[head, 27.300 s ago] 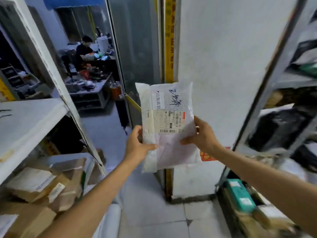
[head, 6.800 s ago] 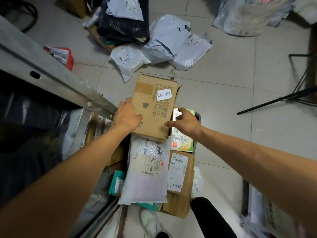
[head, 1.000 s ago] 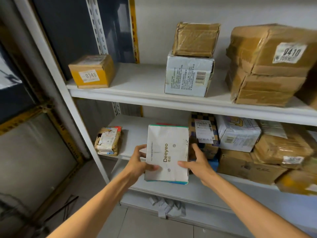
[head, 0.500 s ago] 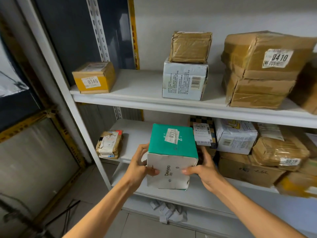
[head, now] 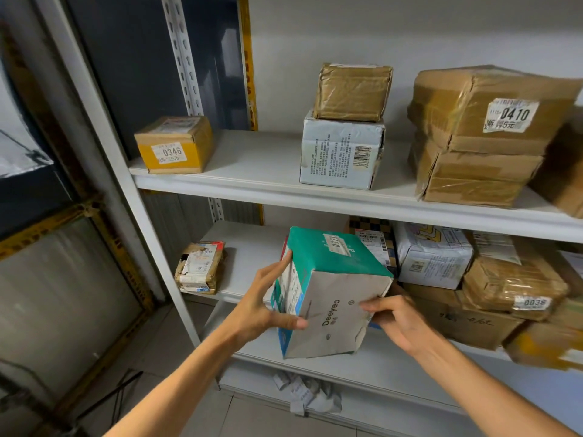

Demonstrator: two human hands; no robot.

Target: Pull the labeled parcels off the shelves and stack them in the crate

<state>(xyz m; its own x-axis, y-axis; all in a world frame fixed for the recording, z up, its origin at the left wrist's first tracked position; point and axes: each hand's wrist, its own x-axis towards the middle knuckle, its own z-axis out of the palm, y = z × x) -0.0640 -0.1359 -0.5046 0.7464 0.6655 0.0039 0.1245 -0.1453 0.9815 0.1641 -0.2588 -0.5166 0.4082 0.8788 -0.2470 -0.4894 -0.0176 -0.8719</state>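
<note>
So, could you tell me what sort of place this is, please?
Probably a parcel depot storeroom: white metal shelves hold taped cardboard parcels with numbered stickers, such as the 0346 parcel and the 0410 parcel, and the left hand and right hand grip a Deeyeo box stickered 0371.

The teal box (head: 331,269) bears "Deeyeo" on its white face, and a sticker on its teal top seems to read 0371. The yellow box (head: 176,146) has a label with 0346. The big brown parcel (head: 473,121) is labelled 0410. The lower brown parcel (head: 511,282) shows 0838. The print beside the barcode on the white box (head: 342,152) is too fine to read.
</note>
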